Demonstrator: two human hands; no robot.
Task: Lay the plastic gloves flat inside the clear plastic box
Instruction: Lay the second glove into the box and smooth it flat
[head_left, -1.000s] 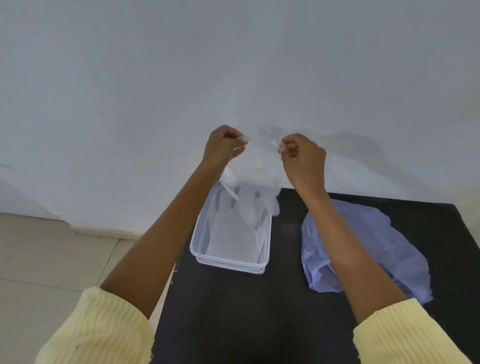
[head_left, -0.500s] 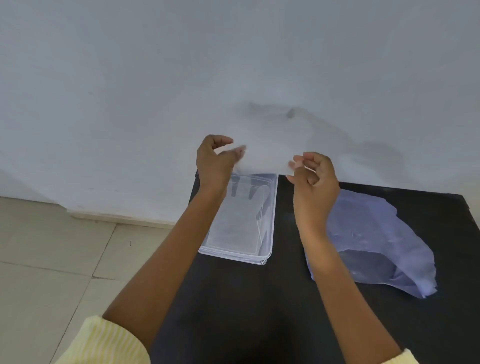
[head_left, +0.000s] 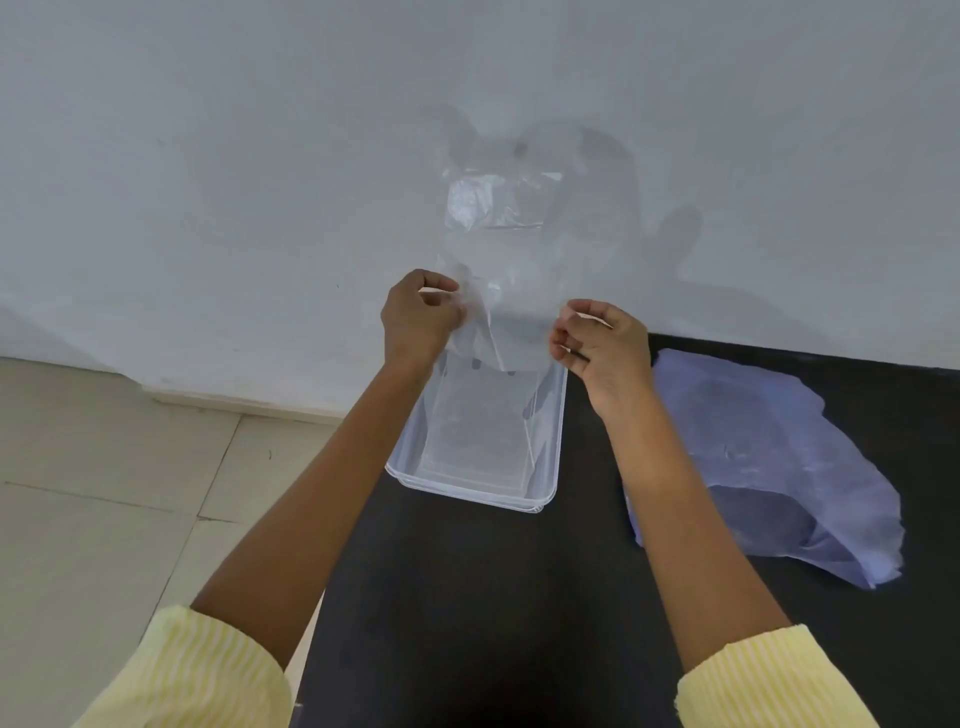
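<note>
I had both hands raised over the far end of the box (head_left: 548, 457), which sat on the black counter (head_left: 467, 597) near its left edge, close to the white wall (head_left: 208, 156). My left hand (head_left: 418, 322) had its fingers (head_left: 441, 285) curled tight, pinching one edge of the glove (head_left: 493, 218). My right hand (head_left: 605, 345) pinched the opposite edge, its fingers (head_left: 563, 338) bunched narrow on the thin film. The glove itself was clear and stretched between the two hands, billowing up in front of the wall, with its lowest part hanging just above the box's far end. Something pale and flat lay on the bottom of the box, though I could not tell what. A crumpled lilac bag (head_left: 769, 467) lay on the counter, right of my right forearm.
</note>
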